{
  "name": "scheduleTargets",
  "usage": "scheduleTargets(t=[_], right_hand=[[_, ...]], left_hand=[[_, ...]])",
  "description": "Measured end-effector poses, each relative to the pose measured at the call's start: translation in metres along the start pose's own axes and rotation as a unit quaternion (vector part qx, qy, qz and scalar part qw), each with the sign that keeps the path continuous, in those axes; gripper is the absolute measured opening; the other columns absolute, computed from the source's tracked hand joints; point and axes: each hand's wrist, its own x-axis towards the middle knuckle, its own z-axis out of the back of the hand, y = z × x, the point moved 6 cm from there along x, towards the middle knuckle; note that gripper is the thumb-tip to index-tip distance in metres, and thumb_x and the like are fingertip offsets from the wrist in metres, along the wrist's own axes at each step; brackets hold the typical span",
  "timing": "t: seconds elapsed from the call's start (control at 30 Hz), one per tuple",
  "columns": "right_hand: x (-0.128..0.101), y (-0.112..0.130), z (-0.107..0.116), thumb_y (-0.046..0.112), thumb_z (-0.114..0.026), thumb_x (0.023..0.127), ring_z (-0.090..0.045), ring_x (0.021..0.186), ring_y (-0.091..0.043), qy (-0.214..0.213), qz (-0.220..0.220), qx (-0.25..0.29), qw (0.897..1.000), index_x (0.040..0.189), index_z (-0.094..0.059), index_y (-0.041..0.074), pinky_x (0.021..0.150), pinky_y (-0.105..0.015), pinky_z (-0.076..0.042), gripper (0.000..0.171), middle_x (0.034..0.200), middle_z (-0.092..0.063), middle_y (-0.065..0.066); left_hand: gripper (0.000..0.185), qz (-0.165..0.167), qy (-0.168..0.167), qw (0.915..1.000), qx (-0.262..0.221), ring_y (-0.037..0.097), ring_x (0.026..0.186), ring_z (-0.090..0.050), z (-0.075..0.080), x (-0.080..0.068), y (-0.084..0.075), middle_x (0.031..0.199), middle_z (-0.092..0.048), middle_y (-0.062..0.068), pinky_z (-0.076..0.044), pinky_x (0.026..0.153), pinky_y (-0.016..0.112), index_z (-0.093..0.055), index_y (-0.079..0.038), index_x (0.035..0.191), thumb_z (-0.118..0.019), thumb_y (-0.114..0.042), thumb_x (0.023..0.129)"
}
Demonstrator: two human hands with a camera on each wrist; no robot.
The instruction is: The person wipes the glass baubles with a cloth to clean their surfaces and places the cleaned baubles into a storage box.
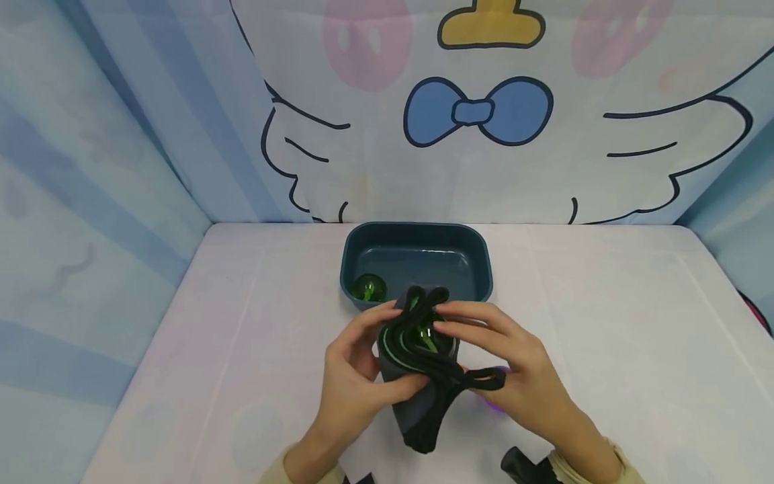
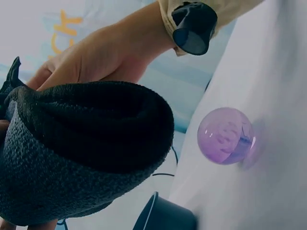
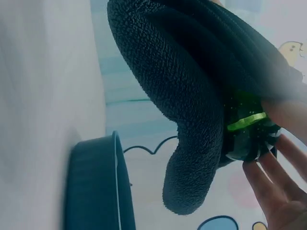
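Both hands meet at table centre, just in front of the dark teal tray (image 1: 387, 236). Left hand (image 1: 353, 376) grips the dark grey knitted sock (image 1: 417, 390) from the side, thumb and fingers curled round its body, holding it above the white tablecloth (image 1: 605, 349). Right hand (image 1: 514, 363) pinches the sock's black cuff, fingers bent over the opening and stretching it wide. A green translucent ball (image 1: 423, 334) sits in the sock's mouth (green stripe visible in the right wrist view). Second green ball (image 1: 369, 288) lies in the tray's near-left corner. Purple translucent ball (image 2: 224, 136) rests on the cloth just beside the right hand, mostly hidden from the head camera.
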Motion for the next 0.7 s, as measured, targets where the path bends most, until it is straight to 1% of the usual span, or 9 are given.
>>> scheduleTargets(t=[0.1, 0.17, 0.3, 0.37, 0.43, 0.5, 0.57, 0.63, 0.7], right_hand=[[0.000, 0.002, -0.004, 0.030, -0.068, 0.094, -0.049, 0.133, -0.020, 0.018, 0.033, 0.008, 0.999, 0.128, -0.065, 0.004, 0.110, -0.023, -0.043, 0.043, 0.137, -0.058, -0.013], [0.000, 0.002, -0.006, 0.029, -0.066, 0.095, -0.049, 0.133, -0.021, 0.022, 0.048, 0.001, 0.999, 0.128, -0.065, 0.004, 0.111, -0.025, -0.042, 0.041, 0.137, -0.058, -0.013], [0.001, 0.003, -0.008, 0.028, -0.059, 0.099, -0.051, 0.130, -0.021, 0.016, 0.046, -0.029, 0.998, 0.128, -0.066, 0.006, 0.111, -0.023, -0.042, 0.037, 0.135, -0.059, -0.012], [0.001, 0.002, -0.007, 0.031, -0.057, 0.100, -0.053, 0.129, -0.019, 0.015, 0.024, -0.039, 0.999, 0.128, -0.065, 0.007, 0.110, -0.022, -0.043, 0.038, 0.134, -0.061, -0.010], [-0.001, 0.000, -0.006, 0.029, -0.061, 0.098, -0.055, 0.127, -0.017, 0.014, -0.012, -0.033, 0.999, 0.130, -0.064, 0.007, 0.106, -0.021, -0.046, 0.039, 0.134, -0.062, -0.009], [-0.003, -0.003, -0.005, 0.021, -0.067, 0.095, -0.057, 0.125, -0.013, 0.013, -0.058, -0.016, 0.998, 0.132, -0.063, 0.008, 0.100, -0.020, -0.051, 0.039, 0.134, -0.063, -0.007], [-0.005, -0.007, -0.003, 0.008, -0.073, 0.089, -0.059, 0.122, -0.010, 0.010, -0.101, 0.010, 0.995, 0.133, -0.062, 0.008, 0.094, -0.021, -0.054, 0.045, 0.132, -0.064, -0.005], [-0.006, -0.009, -0.003, -0.005, -0.074, 0.083, -0.061, 0.119, -0.009, 0.005, -0.126, 0.031, 0.992, 0.132, -0.062, 0.008, 0.088, -0.022, -0.057, 0.053, 0.131, -0.065, -0.005], [-0.006, -0.010, -0.003, -0.009, -0.074, 0.080, -0.061, 0.119, -0.009, 0.000, -0.139, 0.045, 0.989, 0.131, -0.063, 0.007, 0.088, -0.022, -0.058, 0.054, 0.129, -0.066, -0.006]], left_hand=[[0.067, 0.008, -0.005, 0.9998, -0.017, 0.027, 0.125, -0.055, 0.000, 0.000, 0.002, 0.140, -0.050, 0.018, -0.056, 0.093, 0.044, -0.054, 0.004, 0.131, -0.081, 0.011, 0.070], [0.067, 0.013, -0.008, 0.9996, -0.023, 0.027, 0.125, -0.054, 0.000, 0.000, 0.003, 0.139, -0.050, 0.019, -0.056, 0.094, 0.044, -0.054, 0.004, 0.131, -0.081, 0.010, 0.070], [0.068, 0.018, -0.007, 0.9994, -0.028, 0.027, 0.126, -0.053, 0.001, 0.000, 0.004, 0.140, -0.050, 0.019, -0.054, 0.097, 0.042, -0.053, 0.004, 0.132, -0.082, 0.009, 0.071], [0.068, 0.014, 0.000, 0.9996, -0.026, 0.027, 0.126, -0.053, 0.002, 0.000, 0.004, 0.140, -0.050, 0.018, -0.054, 0.098, 0.041, -0.054, 0.003, 0.132, -0.082, 0.008, 0.071], [0.067, 0.007, 0.009, 0.9996, -0.024, 0.028, 0.127, -0.053, 0.002, 0.001, 0.003, 0.139, -0.050, 0.018, -0.053, 0.098, 0.041, -0.054, 0.004, 0.132, -0.082, 0.008, 0.071], [0.066, -0.002, 0.018, 0.9996, -0.019, 0.029, 0.127, -0.053, 0.002, 0.001, 0.001, 0.138, -0.051, 0.018, -0.054, 0.096, 0.042, -0.054, 0.004, 0.131, -0.082, 0.009, 0.071], [0.065, -0.011, 0.026, 0.9995, -0.014, 0.030, 0.127, -0.053, 0.001, 0.001, 0.000, 0.137, -0.052, 0.019, -0.055, 0.095, 0.043, -0.055, 0.005, 0.130, -0.081, 0.011, 0.071], [0.064, -0.014, 0.029, 0.9994, -0.010, 0.031, 0.127, -0.053, 0.000, 0.001, -0.001, 0.137, -0.052, 0.019, -0.056, 0.094, 0.044, -0.055, 0.006, 0.129, -0.080, 0.012, 0.070], [0.064, -0.012, 0.027, 0.9995, -0.006, 0.031, 0.127, -0.053, 0.000, 0.001, -0.001, 0.137, -0.052, 0.019, -0.056, 0.094, 0.044, -0.055, 0.006, 0.128, -0.080, 0.012, 0.070]])
